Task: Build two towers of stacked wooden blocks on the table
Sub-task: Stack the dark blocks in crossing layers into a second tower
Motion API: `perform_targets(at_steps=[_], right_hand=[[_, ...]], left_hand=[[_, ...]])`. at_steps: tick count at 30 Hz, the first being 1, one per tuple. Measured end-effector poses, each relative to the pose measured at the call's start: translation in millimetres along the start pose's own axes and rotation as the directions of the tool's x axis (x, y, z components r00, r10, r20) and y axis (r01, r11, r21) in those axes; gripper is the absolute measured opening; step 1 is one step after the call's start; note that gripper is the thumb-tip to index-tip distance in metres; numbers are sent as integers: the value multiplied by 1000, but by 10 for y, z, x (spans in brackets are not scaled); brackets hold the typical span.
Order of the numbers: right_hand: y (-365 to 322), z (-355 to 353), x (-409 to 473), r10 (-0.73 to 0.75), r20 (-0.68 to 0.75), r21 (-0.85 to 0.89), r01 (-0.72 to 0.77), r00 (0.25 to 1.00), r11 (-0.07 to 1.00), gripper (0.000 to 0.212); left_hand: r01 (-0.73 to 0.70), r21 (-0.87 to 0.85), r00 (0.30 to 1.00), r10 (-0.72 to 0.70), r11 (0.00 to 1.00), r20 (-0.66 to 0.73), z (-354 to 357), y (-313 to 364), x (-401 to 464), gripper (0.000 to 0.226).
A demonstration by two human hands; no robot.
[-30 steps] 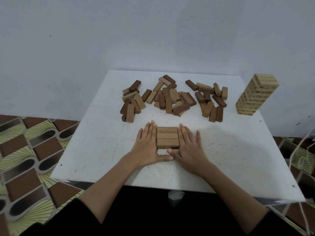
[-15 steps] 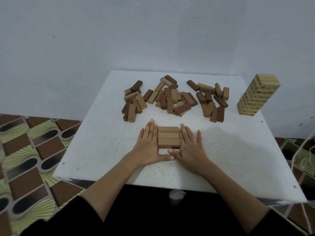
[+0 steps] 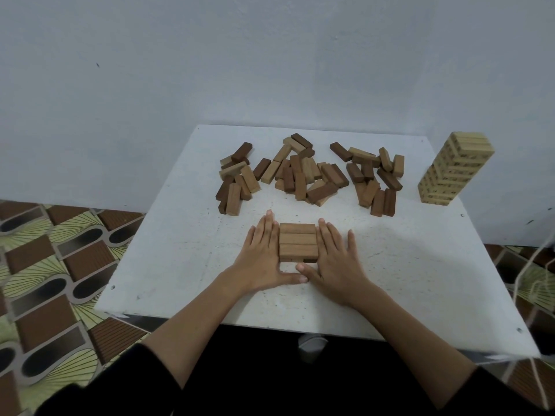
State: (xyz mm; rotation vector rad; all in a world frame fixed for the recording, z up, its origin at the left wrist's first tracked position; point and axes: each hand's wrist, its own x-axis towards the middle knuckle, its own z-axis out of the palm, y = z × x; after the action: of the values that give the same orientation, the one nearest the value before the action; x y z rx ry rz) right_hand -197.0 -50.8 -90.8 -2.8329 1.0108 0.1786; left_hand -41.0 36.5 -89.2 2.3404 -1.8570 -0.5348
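One cam only, head-worn, wide-angle, facing fwd and tilted down over the near edge of the white table, so no 2nd view to overlap with. Close range: both forearms enter from the bottom of the frame, left hand and right hand sit centre, w/ the low block stack between them. Wall fills the upper half, patterned floor shows lower left; straight edges bow near the frame borders.

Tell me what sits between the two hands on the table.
In the head view, a low stack of wooden blocks sits between the left hand and right hand, whose straight fingers press its sides.
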Motion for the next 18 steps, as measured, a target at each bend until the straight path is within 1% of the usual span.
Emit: perform_targets(at_steps=[3,5,6,7,8,9,10,11,12,13,14,15,16,18], right_hand=[[12,-22,-12,-18,-11,30,19,1000,999,124],[56,-89,-39,-29,-15,128,30,999,991,124],[76,-146,-31,-27,-36,200,34,999,979,122],[100,-199,-23,-15,-72,277,35,997,960,116],[120,-252,7,7,-118,337,33,993,941,104],[131,-314,57,37,-169,368,28,985,930,89],[138,-362,127,65,-211,373,19,975,928,74],[130,-408,208,70,-246,366,26,967,930,61],[105,-449,279,53,-293,349,56,955,935,50],[65,-480,356,8,-349,333,116,937,936,43],[28,-486,435,-22,-401,329,166,916,930,39],[-23,-483,521,-60,-439,336,226,897,914,37],[-111,-518,606,-106,-410,356,266,906,896,34],[-317,-587,753,-212,-335,375,337,918,864,31]], left_hand=[[-6,-87,999,9,996,34,-61,-23,-7,142],[-25,-179,997,36,984,63,-142,-69,-37,129],[-16,-247,998,30,969,54,-198,-126,-57,123],[-19,-323,999,28,946,24,-249,-183,-74,115],[-52,-384,998,36,922,-48,-295,-250,-87,106],[-123,-400,981,51,908,-185,-341,-302,-98,95],[-191,-359,937,60,914,-345,-362,-367,-92,84],[-220,-310,871,43,925,-489,-365,-461,-61,73],[-197,-300,817,-13,933,-577,-378,-546,-27,58],[-144,-319,788,-86,937,-610,-391,-625,16,44],[-77,-337,767,-160,938,-621,-408,-677,56,35],[-20,-350,753,-217,937,-622,-424,-721,91,33],[25,-360,749,-256,933,-611,-438,-763,119,32],[59,-372,745,-289,926,-601,-422,-790,144,28]])
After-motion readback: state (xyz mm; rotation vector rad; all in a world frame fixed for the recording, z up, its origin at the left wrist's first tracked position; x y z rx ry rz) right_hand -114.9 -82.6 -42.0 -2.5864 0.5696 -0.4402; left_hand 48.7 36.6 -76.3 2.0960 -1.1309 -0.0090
